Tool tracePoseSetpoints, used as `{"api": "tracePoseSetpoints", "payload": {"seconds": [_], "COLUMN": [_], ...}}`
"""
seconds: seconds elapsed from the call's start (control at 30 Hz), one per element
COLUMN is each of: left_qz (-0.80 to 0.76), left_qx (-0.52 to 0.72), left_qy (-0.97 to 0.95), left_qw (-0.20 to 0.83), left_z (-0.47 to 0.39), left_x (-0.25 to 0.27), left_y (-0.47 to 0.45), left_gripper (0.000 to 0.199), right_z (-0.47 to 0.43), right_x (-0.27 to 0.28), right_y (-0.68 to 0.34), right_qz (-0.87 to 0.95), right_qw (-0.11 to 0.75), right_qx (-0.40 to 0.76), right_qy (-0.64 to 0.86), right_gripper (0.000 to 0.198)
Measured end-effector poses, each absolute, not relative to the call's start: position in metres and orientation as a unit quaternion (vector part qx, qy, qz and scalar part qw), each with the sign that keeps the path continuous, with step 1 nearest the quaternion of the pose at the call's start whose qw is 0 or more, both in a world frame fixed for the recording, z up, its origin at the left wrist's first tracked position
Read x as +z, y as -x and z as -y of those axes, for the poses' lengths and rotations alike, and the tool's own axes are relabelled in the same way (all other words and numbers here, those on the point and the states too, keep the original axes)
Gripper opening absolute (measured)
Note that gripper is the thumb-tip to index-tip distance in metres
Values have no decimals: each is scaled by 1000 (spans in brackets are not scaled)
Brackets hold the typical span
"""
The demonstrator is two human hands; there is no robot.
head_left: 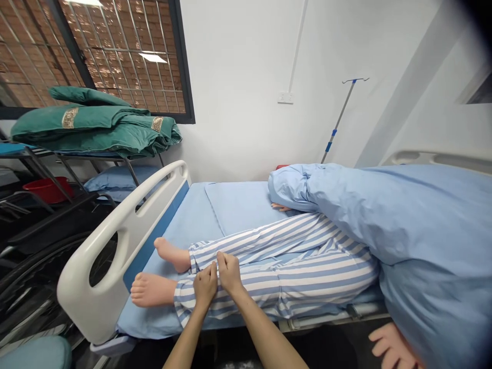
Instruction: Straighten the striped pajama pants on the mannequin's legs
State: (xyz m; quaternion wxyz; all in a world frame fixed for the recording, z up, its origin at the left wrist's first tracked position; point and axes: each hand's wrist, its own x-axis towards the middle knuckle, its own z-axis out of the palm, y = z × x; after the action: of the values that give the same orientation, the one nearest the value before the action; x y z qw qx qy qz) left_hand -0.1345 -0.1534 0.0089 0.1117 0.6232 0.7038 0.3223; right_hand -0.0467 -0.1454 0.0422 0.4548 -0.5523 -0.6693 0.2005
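A figure that looks like a nursing manikin lies on the bed, with striped pyjama trousers [307, 287] on its legs. My left hand [205, 284] is closed in a fist at the lower part of the near trouser leg, above the ankle. Just right of it, my right hand [229, 271] is also closed, thumb side up, on the same leg. Both appear to grip the cloth, though the fingers' undersides are hidden. The bare near foot [154, 289] and far foot [171, 253] stick out of the cuffs.
A blue quilt [423, 230] covers the upper body; a manikin hand [395, 348] hangs by the bed's near side. The white footboard [115, 241] rises at left, near a wheelchair [34, 266]. Behind stand an IV pole [340, 120] and folded green quilts [96, 125].
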Motion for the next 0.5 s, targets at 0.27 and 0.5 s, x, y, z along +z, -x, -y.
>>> {"api": "tracePoseSetpoints", "payload": {"seconds": [0.27,0.5], "left_qz": [-675,-651], "left_qx": [420,500], "left_qy": [-578,-536], "left_qw": [184,198], "left_z": [150,152], "left_x": [18,25], "left_y": [134,113], "left_gripper": [40,38], "right_z": [154,147], "right_x": [16,14], "right_y": [49,43], "right_qz": [681,631], "right_qw": [413,491], "right_qx": [161,243], "right_qy": [583,550], "right_gripper": [45,42]}}
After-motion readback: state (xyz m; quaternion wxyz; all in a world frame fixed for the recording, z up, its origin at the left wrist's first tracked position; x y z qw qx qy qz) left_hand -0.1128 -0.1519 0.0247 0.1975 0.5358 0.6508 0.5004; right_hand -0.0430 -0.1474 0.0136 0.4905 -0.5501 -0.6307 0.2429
